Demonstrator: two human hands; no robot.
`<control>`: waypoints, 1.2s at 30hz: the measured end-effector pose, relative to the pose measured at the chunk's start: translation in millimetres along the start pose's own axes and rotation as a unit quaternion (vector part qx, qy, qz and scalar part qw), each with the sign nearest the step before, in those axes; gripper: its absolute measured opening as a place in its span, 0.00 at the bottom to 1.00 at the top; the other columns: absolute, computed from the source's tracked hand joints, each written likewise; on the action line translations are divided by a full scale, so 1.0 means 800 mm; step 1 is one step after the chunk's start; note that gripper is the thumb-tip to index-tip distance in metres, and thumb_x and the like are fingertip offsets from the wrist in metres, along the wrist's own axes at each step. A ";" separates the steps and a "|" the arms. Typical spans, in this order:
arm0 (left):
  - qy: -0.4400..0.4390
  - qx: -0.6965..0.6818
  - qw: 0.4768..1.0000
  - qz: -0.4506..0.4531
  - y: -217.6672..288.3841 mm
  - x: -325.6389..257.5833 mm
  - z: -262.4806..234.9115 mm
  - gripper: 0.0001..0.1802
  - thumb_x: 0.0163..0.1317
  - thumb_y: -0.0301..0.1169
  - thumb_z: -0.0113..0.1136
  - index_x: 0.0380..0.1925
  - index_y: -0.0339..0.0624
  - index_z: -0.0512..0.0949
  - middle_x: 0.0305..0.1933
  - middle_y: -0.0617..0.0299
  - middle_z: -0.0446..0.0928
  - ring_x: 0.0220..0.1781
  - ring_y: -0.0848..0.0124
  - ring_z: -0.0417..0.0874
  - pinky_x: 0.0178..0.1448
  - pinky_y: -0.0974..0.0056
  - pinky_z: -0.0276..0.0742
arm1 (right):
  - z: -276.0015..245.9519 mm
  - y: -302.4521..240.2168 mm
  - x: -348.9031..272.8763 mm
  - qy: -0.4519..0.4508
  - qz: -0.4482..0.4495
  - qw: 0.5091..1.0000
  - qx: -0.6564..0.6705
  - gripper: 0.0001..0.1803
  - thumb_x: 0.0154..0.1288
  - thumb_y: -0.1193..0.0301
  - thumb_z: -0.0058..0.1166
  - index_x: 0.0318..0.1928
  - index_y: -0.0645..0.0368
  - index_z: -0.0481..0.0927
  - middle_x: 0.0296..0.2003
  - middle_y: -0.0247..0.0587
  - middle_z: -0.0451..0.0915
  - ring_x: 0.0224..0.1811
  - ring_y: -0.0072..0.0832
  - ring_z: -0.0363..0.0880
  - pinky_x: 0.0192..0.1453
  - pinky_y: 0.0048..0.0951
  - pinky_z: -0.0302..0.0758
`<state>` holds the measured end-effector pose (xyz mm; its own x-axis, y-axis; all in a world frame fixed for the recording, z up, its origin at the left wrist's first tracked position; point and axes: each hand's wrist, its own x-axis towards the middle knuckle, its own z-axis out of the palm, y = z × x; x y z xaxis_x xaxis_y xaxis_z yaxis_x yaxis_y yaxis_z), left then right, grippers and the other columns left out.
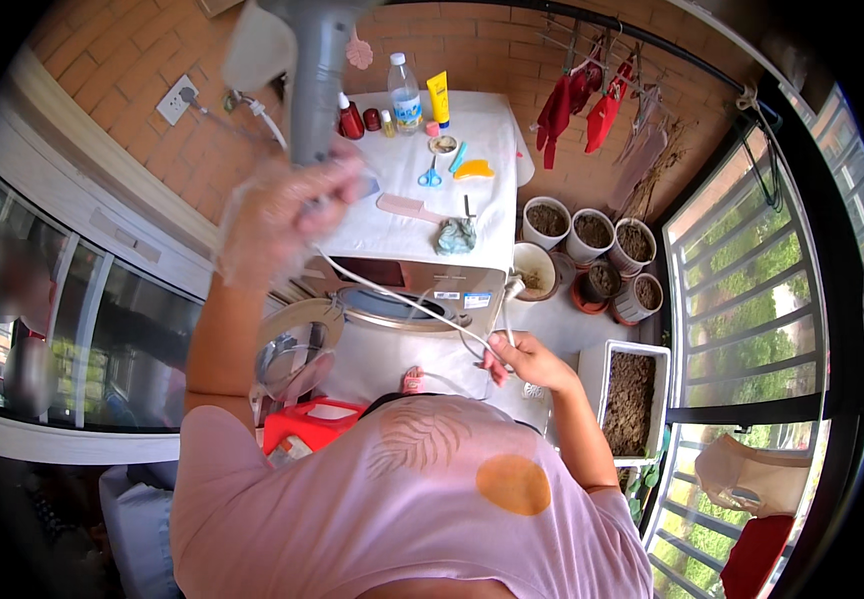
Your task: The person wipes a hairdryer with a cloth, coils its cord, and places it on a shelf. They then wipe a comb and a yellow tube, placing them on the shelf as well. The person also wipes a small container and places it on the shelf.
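A grey hair dryer (319, 95) is raised at the upper left, its handle gripped by my left hand (287, 205). That hand is blurred and seems to have thin clear plastic over it. The top of the dryer runs out of the picture. From the handle a white cord (382, 288) sags across the front of the washing machine (422, 275). My right hand (532, 361), low on the right, is closed around this cord, with part of it looped beside the fingers.
On the white cloth (352, 235) stand a plastic bottle (405, 95), a yellow tube (438, 98) and red bottles; blue scissors (430, 177), a pink comb (410, 207) and a crumpled grey-green bundle (456, 236) lie nearer. Soil pots (590, 236) and a planter (632, 399) line the right. The washer door (297, 339) hangs open.
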<state>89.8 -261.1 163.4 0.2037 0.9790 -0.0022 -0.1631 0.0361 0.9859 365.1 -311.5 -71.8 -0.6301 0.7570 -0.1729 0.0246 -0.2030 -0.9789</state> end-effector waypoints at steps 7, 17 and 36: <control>0.091 -0.014 0.993 0.072 -0.003 0.007 -0.041 0.11 0.61 0.32 0.53 0.39 0.36 0.69 0.26 0.66 0.68 0.17 0.86 0.58 0.20 0.79 0.50 | -0.050 0.110 -0.055 0.275 0.054 0.934 0.220 0.22 0.70 0.56 0.38 0.30 0.61 0.73 0.23 0.40 0.77 0.28 0.30 0.78 0.36 0.26 0.73; 0.064 0.002 0.995 0.082 0.027 0.037 -0.100 0.07 0.62 0.29 0.53 0.37 0.36 0.71 0.24 0.67 0.66 0.13 0.86 0.55 0.15 0.79 0.48 | -0.138 0.389 -0.341 0.771 0.119 0.423 0.460 0.10 0.61 0.76 0.33 0.24 0.57 0.67 0.14 0.33 0.63 0.12 0.25 0.61 0.18 0.24 0.67; -0.098 -0.098 0.988 0.072 -0.075 0.004 0.171 0.11 0.57 0.28 0.58 0.37 0.38 0.69 0.26 0.64 0.69 0.20 0.81 0.64 0.21 0.77 0.56 | 0.048 -0.059 -0.052 0.006 -0.102 0.775 0.623 0.24 0.73 0.61 0.27 0.58 0.68 0.61 0.57 0.56 0.67 0.60 0.48 0.66 0.62 0.46 0.67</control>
<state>232.1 -287.6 127.3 0.3442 0.9201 0.1870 -0.3831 -0.0442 0.9227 360.5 -357.2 -14.1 -0.5145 0.8567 -0.0365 -0.8487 -0.5149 -0.1209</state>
